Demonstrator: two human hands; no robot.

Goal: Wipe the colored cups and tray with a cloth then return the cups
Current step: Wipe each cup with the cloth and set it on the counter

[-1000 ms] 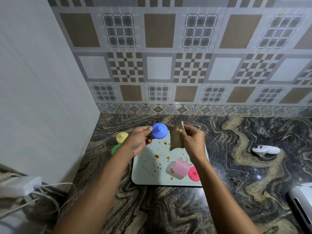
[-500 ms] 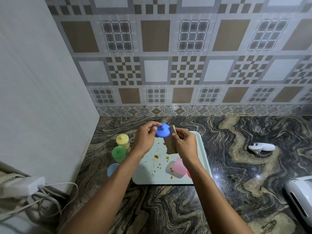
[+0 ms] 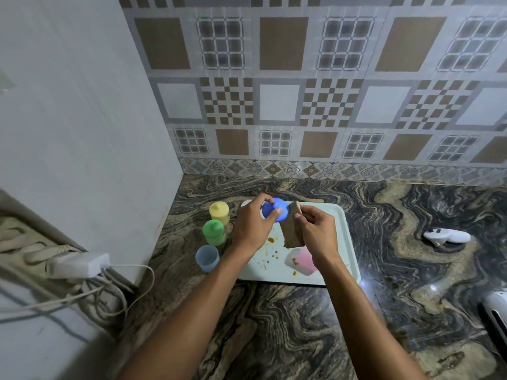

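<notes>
My left hand (image 3: 253, 224) holds a blue cup lid (image 3: 275, 209) above the pale tray (image 3: 347, 242). My right hand (image 3: 315, 233) grips a brown cloth (image 3: 292, 231), its top edge pressed against the lid. The tray carries several brown stains. A pink cup (image 3: 304, 260) lies on its side on the tray, partly hidden by my right wrist. Left of the tray stand a yellow cup (image 3: 219, 212), a green cup (image 3: 213, 231) and an open light-blue cup (image 3: 207, 257).
A white controller (image 3: 445, 237) lies on the marble counter to the right. A white device (image 3: 495, 316) sits at the right edge. A white adapter with cables (image 3: 79, 266) hangs at the left by the wall (image 3: 82, 133).
My hands have come together, so the cloth now touches the blue lid. The camera has tilted, bringing the green and light-blue cups fully into view.
</notes>
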